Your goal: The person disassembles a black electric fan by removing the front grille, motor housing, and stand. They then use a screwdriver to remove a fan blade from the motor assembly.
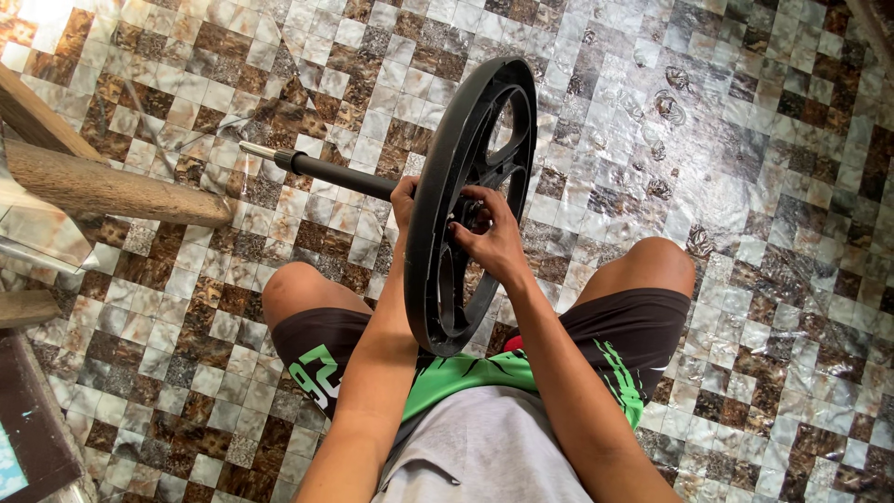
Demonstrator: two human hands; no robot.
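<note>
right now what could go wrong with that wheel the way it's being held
The black wheel stands on edge between the knees, so it could tip sideways. The right hand has fingers at the hub among the spokes, where they might get pinched. The axle rod sticks out left and could swing toward the wooden leg.

Behind the black wheel [470, 200], most of the left hand [403, 200] is hidden so its grip cannot be told, the axle [321, 170] vanishes at the hub, and the wooden furniture [84, 177] left of the wheel is cut by the edge.
</note>
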